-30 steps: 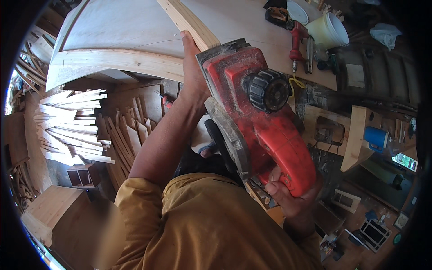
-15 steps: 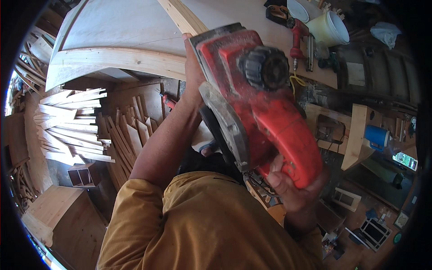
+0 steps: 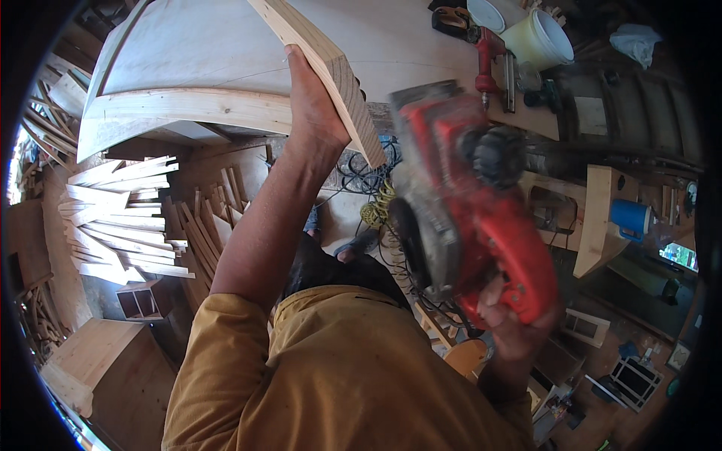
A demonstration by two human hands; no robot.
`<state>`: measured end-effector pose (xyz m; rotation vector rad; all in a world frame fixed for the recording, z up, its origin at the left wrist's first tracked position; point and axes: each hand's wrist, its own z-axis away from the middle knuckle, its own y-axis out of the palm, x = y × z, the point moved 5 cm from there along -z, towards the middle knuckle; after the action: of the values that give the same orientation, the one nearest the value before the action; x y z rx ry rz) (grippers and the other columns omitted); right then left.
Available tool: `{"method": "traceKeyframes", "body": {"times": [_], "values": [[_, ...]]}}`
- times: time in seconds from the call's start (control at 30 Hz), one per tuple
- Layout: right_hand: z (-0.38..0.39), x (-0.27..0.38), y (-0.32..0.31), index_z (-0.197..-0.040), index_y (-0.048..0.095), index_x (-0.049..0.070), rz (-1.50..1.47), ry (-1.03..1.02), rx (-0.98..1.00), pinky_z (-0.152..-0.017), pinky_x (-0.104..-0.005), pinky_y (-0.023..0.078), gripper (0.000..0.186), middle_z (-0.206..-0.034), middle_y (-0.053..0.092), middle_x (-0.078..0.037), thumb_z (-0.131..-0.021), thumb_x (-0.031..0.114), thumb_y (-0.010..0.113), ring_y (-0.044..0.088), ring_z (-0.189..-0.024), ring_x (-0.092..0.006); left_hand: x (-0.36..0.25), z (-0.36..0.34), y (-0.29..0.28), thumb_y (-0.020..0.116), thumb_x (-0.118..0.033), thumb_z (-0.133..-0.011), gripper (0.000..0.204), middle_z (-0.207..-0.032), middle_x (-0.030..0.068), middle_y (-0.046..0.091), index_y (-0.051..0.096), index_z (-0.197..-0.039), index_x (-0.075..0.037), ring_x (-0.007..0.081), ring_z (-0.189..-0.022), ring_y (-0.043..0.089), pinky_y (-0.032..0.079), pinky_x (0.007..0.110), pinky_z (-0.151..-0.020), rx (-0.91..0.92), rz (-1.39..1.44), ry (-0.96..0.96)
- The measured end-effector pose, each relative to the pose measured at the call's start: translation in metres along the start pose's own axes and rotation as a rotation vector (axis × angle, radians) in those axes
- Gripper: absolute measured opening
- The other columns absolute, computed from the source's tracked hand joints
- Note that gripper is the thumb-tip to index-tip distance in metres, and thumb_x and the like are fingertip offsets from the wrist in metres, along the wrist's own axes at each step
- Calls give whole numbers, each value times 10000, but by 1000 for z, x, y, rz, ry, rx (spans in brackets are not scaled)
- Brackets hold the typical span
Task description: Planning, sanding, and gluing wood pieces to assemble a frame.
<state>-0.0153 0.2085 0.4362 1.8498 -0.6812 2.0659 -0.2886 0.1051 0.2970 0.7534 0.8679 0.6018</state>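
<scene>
My left hand (image 3: pixel 312 113) grips a pale wooden board (image 3: pixel 346 98) with a slanted end, held upward over the near edge of the workbench (image 3: pixel 188 52). A dusty red electric planer (image 3: pixel 481 203) with a black knob is in my right hand (image 3: pixel 511 331), fingers wrapped round its handle. The planer is blurred and now sits apart from the board, to its right and lower. A long pale batten (image 3: pixel 210 104) runs along the bench's near edge.
Stacked wood strips (image 3: pixel 120 218) lie at left, above a plywood box (image 3: pixel 98 353). On the bench at right are a red power tool (image 3: pixel 487 64) and a white bucket (image 3: pixel 530 41). Coiled hoses and cords (image 3: pixel 376 203) lie below, near my feet. A blue jug (image 3: pixel 628 218) stands at right.
The planer has moved right and down, off the board, exposing the board's end and the hoses below. My left hand with the board has shifted slightly up and left.
</scene>
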Motion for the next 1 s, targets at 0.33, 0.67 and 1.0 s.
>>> {"method": "traceKeyframes", "body": {"times": [0.33,0.67,1.0], "values": [[8,-18,14,-868,627,3,167,-8,212,-559,-255,464,258,-741,596,-61,-673,66,785,582,-618,-127,6,-1,3,233,-676,-911,672,-862,72,519,450,-1124,-76,191,-732,540,480,348,-600,78,-86,3],[-12,-9,29,-894,627,-3,145,-68,224,-567,-253,475,262,-731,592,-54,-688,60,775,587,-618,-125,8,11,10,274,-678,-910,617,-706,23,514,484,-865,-100,146,-641,539,487,300,-576,118,8,-23],[-15,-11,33,-887,638,-2,110,8,157,-568,-271,481,258,-729,600,-60,-682,68,779,593,-614,-138,9,5,8,283,-672,-911,641,-822,59,577,508,-1013,-80,160,-716,583,518,309,-629,158,34,-25]]}}
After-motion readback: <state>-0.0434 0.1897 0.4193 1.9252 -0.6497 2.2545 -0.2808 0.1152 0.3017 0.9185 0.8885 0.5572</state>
